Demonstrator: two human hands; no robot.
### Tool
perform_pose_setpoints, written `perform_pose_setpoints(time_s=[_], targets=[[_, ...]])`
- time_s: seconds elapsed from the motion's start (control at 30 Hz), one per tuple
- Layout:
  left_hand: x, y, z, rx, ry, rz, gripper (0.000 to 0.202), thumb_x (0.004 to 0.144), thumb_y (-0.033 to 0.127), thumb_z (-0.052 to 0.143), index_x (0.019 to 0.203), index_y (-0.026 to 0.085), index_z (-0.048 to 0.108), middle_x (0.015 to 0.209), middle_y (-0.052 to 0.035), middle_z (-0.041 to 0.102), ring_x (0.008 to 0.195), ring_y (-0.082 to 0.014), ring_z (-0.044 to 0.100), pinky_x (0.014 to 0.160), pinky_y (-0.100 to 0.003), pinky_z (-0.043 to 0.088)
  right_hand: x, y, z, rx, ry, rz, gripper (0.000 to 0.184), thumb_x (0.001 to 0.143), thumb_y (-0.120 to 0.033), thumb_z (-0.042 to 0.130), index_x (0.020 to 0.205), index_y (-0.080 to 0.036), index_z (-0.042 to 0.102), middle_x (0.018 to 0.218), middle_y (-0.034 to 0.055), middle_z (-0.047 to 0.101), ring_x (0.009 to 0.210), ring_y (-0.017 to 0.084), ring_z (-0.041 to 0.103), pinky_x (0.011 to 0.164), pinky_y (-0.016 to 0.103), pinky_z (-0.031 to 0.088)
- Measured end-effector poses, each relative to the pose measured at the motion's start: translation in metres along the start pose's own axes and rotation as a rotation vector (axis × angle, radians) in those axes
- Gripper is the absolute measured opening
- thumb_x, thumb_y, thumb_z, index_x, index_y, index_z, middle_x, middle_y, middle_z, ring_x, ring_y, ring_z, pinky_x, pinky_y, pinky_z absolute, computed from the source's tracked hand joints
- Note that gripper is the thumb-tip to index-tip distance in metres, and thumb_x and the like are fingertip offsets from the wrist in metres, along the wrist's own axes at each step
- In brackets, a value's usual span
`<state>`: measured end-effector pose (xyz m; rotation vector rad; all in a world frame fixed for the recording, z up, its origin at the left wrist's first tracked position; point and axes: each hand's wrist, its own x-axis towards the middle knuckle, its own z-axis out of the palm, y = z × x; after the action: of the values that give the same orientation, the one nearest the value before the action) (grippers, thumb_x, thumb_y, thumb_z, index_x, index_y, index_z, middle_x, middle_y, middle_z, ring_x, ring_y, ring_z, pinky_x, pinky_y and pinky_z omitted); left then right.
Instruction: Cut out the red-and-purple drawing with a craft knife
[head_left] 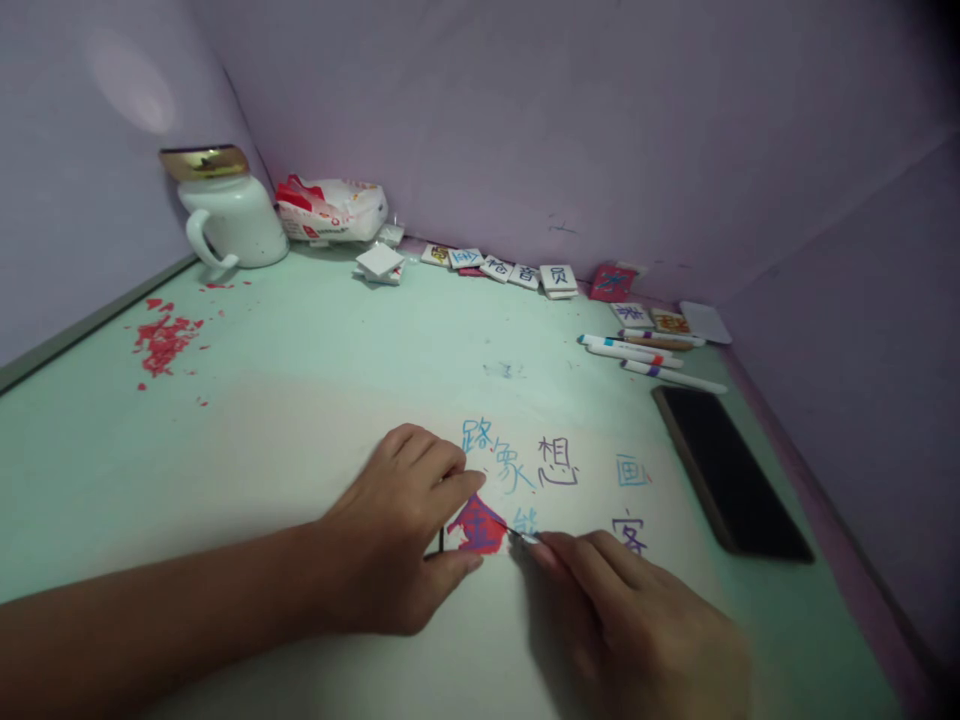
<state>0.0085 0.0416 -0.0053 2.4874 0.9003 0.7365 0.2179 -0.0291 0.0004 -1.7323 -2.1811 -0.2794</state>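
Observation:
My left hand (409,530) grips a small square tile (480,530) between thumb and fingers, on the pale tabletop. Its face is red with a purple character, and whitish patches show at its left side. My right hand (630,620) is closed around a slim carving tool; most of the handle is hidden inside the fist. The thin dark tip of the carving tool (516,533) touches or nearly touches the tile's right edge. Handwritten blue and purple characters (557,462) surround the hands on the tabletop.
A phone (731,475) lies at the right, with several markers (637,352) behind it. Character tiles (525,274) line the back wall. At the left are red shavings (165,340), a white mug (240,220) with something golden on top, and a tissue pack (334,210).

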Motion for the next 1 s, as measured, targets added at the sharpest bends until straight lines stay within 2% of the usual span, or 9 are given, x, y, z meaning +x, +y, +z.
perform_pose_setpoints(time_s=[0.17,0.33,0.47,0.6,0.83,1.0], targets=[[0.0,0.0,0.0,-0.009,0.008,0.003,0.033,0.078,0.021,0.063,0.108,0.01,0.061,0.093,-0.0109,0.054,0.086,-0.0262,0.046,0.082,-0.046,0.04,0.006,-0.002,-0.005,-0.028,-0.09,0.016,0.043,0.098,-0.036,0.037,0.064,-0.027,0.062,0.055,-0.0056,0.061,0.043,0.014,0.055,0.046,0.031,0.024],[0.002,0.0,0.0,0.001,-0.001,0.006,0.032,0.077,0.02,0.064,0.107,0.011,0.061,0.092,-0.0104,0.054,0.085,-0.026,0.047,0.08,-0.045,0.041,0.017,0.006,-0.007,0.043,-0.181,-0.008,0.038,0.093,-0.03,0.04,0.061,-0.028,0.06,0.054,-0.005,0.065,0.037,0.016,0.055,0.043,0.032,0.02],[0.001,-0.001,0.001,0.004,0.009,0.015,0.031,0.077,0.02,0.062,0.106,0.009,0.061,0.092,-0.011,0.054,0.085,-0.0262,0.046,0.082,-0.047,0.04,0.028,0.015,-0.007,0.147,-0.346,-0.036,0.035,0.09,-0.031,0.045,0.057,-0.026,0.058,0.05,-0.0037,0.065,0.04,0.016,0.059,0.045,0.03,0.022],[0.001,-0.002,0.002,0.002,0.016,0.028,0.031,0.078,0.02,0.06,0.107,0.008,0.061,0.093,-0.0114,0.054,0.085,-0.0258,0.045,0.082,-0.047,0.039,0.032,0.019,-0.006,0.178,-0.467,0.01,0.037,0.091,-0.034,0.042,0.059,-0.026,0.058,0.049,-0.0027,0.063,0.042,0.016,0.056,0.048,0.029,0.022],[0.001,-0.003,0.002,0.023,0.014,0.03,0.031,0.078,0.02,0.059,0.107,0.009,0.061,0.092,-0.0106,0.054,0.083,-0.0253,0.046,0.081,-0.046,0.039,0.035,0.025,-0.003,0.321,-0.551,0.002,0.038,0.094,-0.036,0.038,0.071,-0.024,0.066,0.06,-0.0002,0.067,0.051,0.014,0.058,0.051,0.027,0.027],[0.002,-0.002,0.002,0.045,0.018,0.02,0.031,0.077,0.021,0.059,0.107,0.011,0.061,0.093,-0.0103,0.056,0.084,-0.0254,0.047,0.082,-0.047,0.04,0.033,0.026,0.0,0.459,-0.554,0.033,0.041,0.095,-0.04,0.04,0.061,-0.021,0.054,0.052,-0.0038,0.053,0.049,0.011,0.042,0.051,0.025,0.025]])
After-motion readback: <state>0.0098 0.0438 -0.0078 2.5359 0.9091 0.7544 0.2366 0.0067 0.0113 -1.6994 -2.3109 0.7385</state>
